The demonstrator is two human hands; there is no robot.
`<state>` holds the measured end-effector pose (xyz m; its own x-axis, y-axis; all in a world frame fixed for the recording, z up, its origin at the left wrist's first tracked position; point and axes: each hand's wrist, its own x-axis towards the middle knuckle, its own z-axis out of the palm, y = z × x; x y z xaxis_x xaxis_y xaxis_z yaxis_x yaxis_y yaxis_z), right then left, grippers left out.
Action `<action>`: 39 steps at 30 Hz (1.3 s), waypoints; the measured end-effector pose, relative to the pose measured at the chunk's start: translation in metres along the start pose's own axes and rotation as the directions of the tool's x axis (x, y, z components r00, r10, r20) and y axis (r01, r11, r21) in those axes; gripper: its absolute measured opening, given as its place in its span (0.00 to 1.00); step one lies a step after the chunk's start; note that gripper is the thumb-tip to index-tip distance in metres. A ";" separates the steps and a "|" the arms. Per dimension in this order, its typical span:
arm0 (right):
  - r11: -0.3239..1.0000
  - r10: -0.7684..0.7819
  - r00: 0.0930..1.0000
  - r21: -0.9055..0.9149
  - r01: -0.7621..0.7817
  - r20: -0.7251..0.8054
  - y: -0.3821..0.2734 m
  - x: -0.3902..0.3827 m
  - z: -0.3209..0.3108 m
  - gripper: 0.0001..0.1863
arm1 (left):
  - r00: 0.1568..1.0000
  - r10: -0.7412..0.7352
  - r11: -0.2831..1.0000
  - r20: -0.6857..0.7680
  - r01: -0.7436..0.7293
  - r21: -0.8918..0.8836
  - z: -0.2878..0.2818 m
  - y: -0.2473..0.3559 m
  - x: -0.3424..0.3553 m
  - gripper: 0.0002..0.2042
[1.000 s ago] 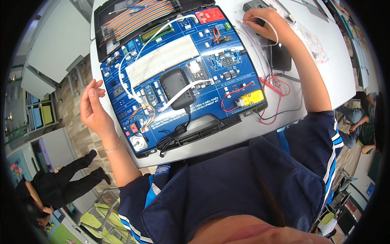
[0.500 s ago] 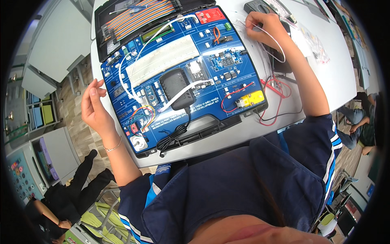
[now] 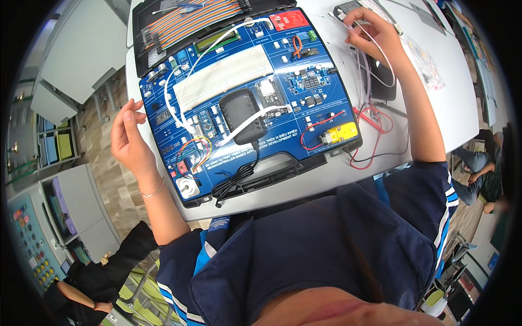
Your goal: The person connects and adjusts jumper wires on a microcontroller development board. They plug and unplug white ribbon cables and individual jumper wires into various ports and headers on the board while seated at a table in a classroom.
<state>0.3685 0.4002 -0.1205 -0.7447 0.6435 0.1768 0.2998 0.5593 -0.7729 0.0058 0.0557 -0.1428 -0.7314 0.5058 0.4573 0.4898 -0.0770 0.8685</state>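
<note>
A blue electronics training board (image 3: 217, 155) sits in its black case on the table before me. My right hand (image 3: 375, 38) is raised beyond its right edge, fingers pinched on a thin white cable (image 3: 387, 61) that loops down beside the wrist. By the board's left edge, my left hand (image 3: 129, 133) hovers with loosely bent fingers apart and nothing visible in them. A black power adapter (image 3: 242, 117) rests on the board below the white breadboard (image 3: 223, 77). White cables (image 3: 253, 122) link several modules. A yellow geared motor (image 3: 341, 132) is at the lower right.
The case lid (image 3: 190, 24) holds rainbow ribbon wires at the back. Right of the board lie red test leads (image 3: 372, 120), a multimeter (image 3: 348, 8) and small plastic bags (image 3: 427, 65). A person in black (image 3: 103, 277) is at the lower left, near green chairs (image 3: 142, 282).
My right hand has shifted a little up and right with the white cable. The board appears slightly farther right in view. The person at lower left has changed posture.
</note>
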 end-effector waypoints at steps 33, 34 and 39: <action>0.967 -0.228 0.912 -0.185 0.173 -0.341 -0.042 0.038 -0.051 0.16 | 0.998 0.012 0.986 0.056 -0.002 -0.169 0.003 0.011 0.003 0.14; 0.971 -0.239 0.926 -0.049 0.235 -0.293 -0.056 0.040 -0.050 0.18 | 0.998 0.000 0.984 0.057 0.010 -0.180 0.004 0.007 0.003 0.14; 0.937 -0.345 0.937 0.069 0.341 0.050 -0.143 0.057 -0.013 0.20 | 0.996 -0.018 0.991 0.091 0.029 -0.129 0.009 0.005 -0.001 0.15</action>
<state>0.2911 0.3643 0.0080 -0.8311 0.3842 0.4020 -0.0141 0.7082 -0.7059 0.0134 0.0624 -0.1403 -0.6938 0.5831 0.4227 0.4030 -0.1721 0.8989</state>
